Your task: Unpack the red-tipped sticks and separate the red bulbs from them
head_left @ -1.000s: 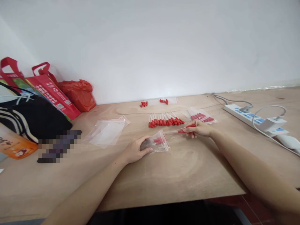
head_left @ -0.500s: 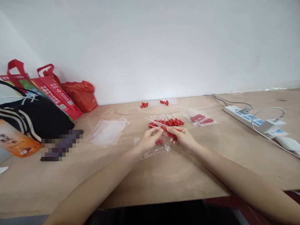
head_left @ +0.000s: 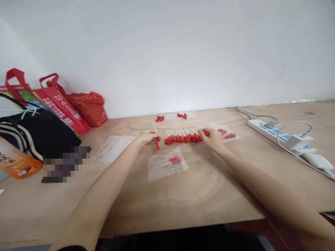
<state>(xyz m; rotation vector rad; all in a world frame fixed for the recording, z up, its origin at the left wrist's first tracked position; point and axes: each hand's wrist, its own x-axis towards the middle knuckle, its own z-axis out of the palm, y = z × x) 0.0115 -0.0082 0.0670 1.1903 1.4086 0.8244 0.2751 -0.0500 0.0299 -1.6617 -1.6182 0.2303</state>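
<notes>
Grip of left hand (head_left: pixel 147 138), head view: fingers closed on red-tipped sticks (head_left: pixel 157 145), beside the left end of a row of like sticks (head_left: pixel 185 138); grip of right hand (head_left: pixel 213 139): closed on a red-tipped stick (head_left: pixel 206 132) at the row's right end. One clear zip bag (head_left: pixel 160 167), red-tipped pieces inside, lies on the counter (head_left: pixel 204 198), nearer its front edge than the row. Also listed: flat clear bags (head_left: pixel 115 147), left; white power strip (head_left: pixel 261 129), right.

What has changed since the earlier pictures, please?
The left hand let go of the clear bag, moved forward and holds red-bulbed droppers beside the dropper row. Since the second picture, the right hand moved forward and right, holding another dropper. The power strip stayed put.
</notes>
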